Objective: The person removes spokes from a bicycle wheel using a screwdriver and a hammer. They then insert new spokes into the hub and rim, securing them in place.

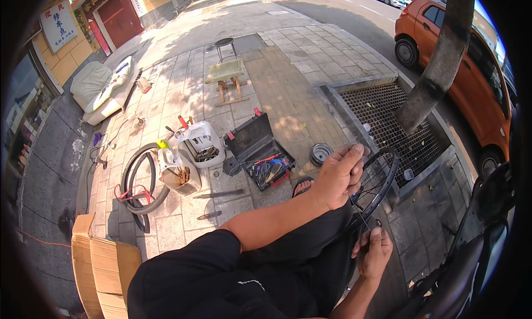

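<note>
The person wears a black shirt (183,269) of plain, matte fabric. Its left sleeve (221,242) is short and loose, with a plain edge near the elbow; the right sleeve is out of view. A thin, wavy whitish mark (252,284) shows on the dark clothing at the front; print or cord cannot be determined. The trousers (299,226) are black. Footwear is an open sandal (302,181) with dark straps. Left hand (342,176) and right hand (375,254) are bare, as are both forearms.
</note>
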Available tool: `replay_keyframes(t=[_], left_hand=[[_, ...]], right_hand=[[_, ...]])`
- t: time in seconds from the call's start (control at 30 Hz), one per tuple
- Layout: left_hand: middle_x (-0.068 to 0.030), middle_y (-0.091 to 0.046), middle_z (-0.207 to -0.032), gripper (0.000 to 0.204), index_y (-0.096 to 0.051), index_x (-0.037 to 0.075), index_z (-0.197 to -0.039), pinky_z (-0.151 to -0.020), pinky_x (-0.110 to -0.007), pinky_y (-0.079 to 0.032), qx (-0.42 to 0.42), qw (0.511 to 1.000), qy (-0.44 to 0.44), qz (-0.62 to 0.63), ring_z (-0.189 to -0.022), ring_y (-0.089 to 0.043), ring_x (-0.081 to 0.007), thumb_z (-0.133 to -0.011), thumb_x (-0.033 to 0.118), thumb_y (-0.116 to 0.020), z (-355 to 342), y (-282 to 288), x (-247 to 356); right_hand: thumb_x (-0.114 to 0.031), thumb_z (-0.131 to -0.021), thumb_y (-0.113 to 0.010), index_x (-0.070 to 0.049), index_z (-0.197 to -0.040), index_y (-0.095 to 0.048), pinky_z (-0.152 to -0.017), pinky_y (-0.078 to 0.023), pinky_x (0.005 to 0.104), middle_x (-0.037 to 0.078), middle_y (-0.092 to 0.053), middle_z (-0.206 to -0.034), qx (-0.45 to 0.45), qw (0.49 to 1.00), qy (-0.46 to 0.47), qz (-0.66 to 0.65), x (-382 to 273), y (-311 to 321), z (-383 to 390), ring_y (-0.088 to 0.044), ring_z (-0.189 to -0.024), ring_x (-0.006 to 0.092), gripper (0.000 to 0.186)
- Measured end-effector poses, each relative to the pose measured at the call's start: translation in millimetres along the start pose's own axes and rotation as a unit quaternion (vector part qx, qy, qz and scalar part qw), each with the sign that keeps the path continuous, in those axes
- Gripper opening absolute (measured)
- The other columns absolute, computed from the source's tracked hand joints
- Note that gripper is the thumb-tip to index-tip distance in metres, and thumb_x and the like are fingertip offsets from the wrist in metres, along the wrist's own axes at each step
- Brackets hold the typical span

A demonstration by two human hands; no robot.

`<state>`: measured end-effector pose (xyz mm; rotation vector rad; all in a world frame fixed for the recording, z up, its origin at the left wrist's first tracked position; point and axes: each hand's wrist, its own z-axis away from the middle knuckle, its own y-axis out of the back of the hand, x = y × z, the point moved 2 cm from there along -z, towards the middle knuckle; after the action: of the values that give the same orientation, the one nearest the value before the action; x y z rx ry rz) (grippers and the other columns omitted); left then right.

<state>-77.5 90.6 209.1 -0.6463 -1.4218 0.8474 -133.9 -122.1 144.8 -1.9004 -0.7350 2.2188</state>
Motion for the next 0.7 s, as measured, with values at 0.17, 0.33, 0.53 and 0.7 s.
replay_keyframes(t=[0.17, 0.33, 0.53, 0.7], left_hand=[[0.0061, -0.045, -0.071, 0.024, -0.059, 0.009, -0.111, -0.043, -0.022, -0.024, 0.024, 1.000, 0.012, 0.007, -0.051, -0.031, -0.0047, -0.106, 0.032, -0.060, -4, 4, 3], [0.0072, -0.044, -0.070, 0.021, -0.058, 0.010, -0.111, -0.043, -0.022, -0.024, 0.032, 0.998, 0.044, 0.026, -0.052, -0.031, -0.0052, -0.107, 0.030, -0.058, -11, 9, -2], [0.0070, -0.044, -0.071, 0.023, -0.059, 0.010, -0.112, -0.043, -0.023, -0.024, 0.016, 0.999, 0.032, 0.009, -0.051, -0.030, -0.0056, -0.106, 0.031, -0.058, -7, 2, -2], [0.0068, -0.045, -0.071, 0.024, -0.060, 0.010, -0.112, -0.043, -0.023, -0.023, 0.011, 1.000, 0.015, -0.011, -0.051, -0.030, -0.0058, -0.105, 0.032, -0.060, -2, -1, 1]], right_hand=[[-0.009, -0.098, -0.071, -0.002, -0.093, -0.056, -0.073, -0.055, 0.0285, 0.008, -0.059, -0.080, 0.011, 0.987, 0.145, 0.067, -7, -10, -4, -0.065, -0.071, 0.0167, 0.017], [-0.003, -0.095, -0.072, -0.002, -0.099, -0.057, -0.080, -0.054, 0.0281, 0.008, -0.062, -0.096, 0.020, 0.965, 0.227, 0.129, -2, 0, -7, -0.066, -0.079, 0.0153, 0.016], [-0.028, -0.108, -0.056, 0.000, -0.100, -0.059, -0.042, -0.043, 0.0253, 0.008, -0.062, -0.078, 0.025, 0.997, 0.043, 0.067, 4, 12, -5, -0.062, -0.056, 0.0152, 0.030], [-0.025, -0.108, -0.057, -0.003, -0.091, -0.057, -0.052, -0.046, 0.0235, 0.005, -0.060, -0.069, -0.016, 0.994, 0.065, 0.089, 4, 6, -3, -0.058, -0.056, 0.0132, 0.027]])
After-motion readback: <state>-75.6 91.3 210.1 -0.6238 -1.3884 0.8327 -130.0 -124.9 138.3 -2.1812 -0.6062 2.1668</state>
